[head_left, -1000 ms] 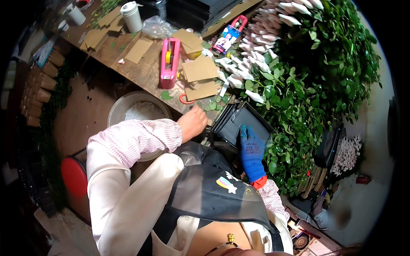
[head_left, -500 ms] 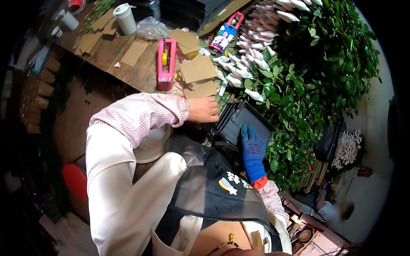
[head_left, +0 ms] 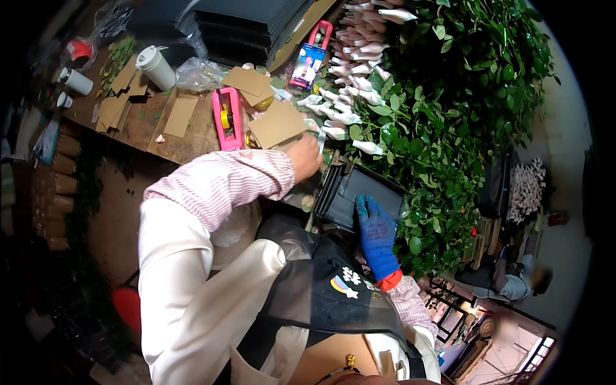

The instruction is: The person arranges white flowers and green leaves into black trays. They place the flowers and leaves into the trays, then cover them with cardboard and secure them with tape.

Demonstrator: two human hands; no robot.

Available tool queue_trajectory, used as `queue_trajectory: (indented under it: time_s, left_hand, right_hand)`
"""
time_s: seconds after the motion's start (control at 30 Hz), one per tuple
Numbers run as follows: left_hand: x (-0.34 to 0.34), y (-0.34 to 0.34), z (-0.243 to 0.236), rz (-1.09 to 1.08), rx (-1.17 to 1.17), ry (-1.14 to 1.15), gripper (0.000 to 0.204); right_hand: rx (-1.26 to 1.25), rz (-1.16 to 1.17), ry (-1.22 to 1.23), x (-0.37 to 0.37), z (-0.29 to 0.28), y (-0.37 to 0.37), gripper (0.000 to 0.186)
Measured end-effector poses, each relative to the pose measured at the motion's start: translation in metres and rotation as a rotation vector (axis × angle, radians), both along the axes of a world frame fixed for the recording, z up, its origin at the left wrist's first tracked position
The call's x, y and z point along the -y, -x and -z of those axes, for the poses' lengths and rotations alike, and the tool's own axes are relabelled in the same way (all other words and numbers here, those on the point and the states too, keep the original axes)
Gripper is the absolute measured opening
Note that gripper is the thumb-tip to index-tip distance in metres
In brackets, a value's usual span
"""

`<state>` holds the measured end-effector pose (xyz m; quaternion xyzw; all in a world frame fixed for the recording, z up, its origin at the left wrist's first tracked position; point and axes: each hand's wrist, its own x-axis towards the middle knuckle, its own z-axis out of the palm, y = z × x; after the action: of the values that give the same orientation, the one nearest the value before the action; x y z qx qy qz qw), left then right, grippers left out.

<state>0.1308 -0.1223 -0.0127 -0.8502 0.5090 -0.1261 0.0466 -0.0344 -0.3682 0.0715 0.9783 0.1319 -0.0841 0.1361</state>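
Note:
My left hand [head_left: 305, 155], bare, reaches to the table edge with fingers curled near a narrow white strip [head_left: 321, 141] and a brown card [head_left: 276, 125]; what is in its fingertips, if anything, is unclear. My right hand [head_left: 375, 231], in a blue glove, lies with fingers stretched on a stack of black folded sheets [head_left: 353, 189]. Leafy stems [head_left: 430, 173] topped by blooms in white net sleeves [head_left: 359, 83] lie just right of both. A pink tape dispenser [head_left: 228, 125] stands behind my left hand.
The wooden table [head_left: 167, 125] carries a white tumbler [head_left: 155, 67], plastic bag [head_left: 199, 75], phone [head_left: 307, 66] and tall black stacks [head_left: 244, 29]. A bucket [head_left: 231, 231] and red stool [head_left: 128, 308] sit below. Another person [head_left: 513, 285] is at the lower right.
My left hand has moved up and right toward the white strip and cards. The view has shifted slightly. My right hand stays on the black sheets.

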Motion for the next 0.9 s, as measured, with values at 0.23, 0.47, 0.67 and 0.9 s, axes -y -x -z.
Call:
queue_trajectory:
  time_s: [0.23, 0.47, 0.67, 0.9]
  left_hand:
    - [0.023, -0.046, 0.006, 0.099, 0.050, 0.146, 0.011]
    - [0.031, -0.053, -0.005, 0.115, -0.335, 0.093, 0.012]
    - [0.019, -0.040, -0.001, -0.021, -0.276, 0.104, 0.013]
    - [-0.010, 0.052, -0.085, -0.442, -0.627, 0.446, 0.058]
  right_hand:
    - [-0.015, 0.006, 0.007, 0.002, 0.005, 0.001, 0.059]
    - [-0.010, 0.016, -0.049, 0.001, 0.001, 0.002, 0.058]
    - [0.051, -0.007, -0.336, 0.011, -0.019, -0.001, 0.052]
    - [-0.055, 0.143, -0.995, -0.020, -0.045, 0.015, 0.104]
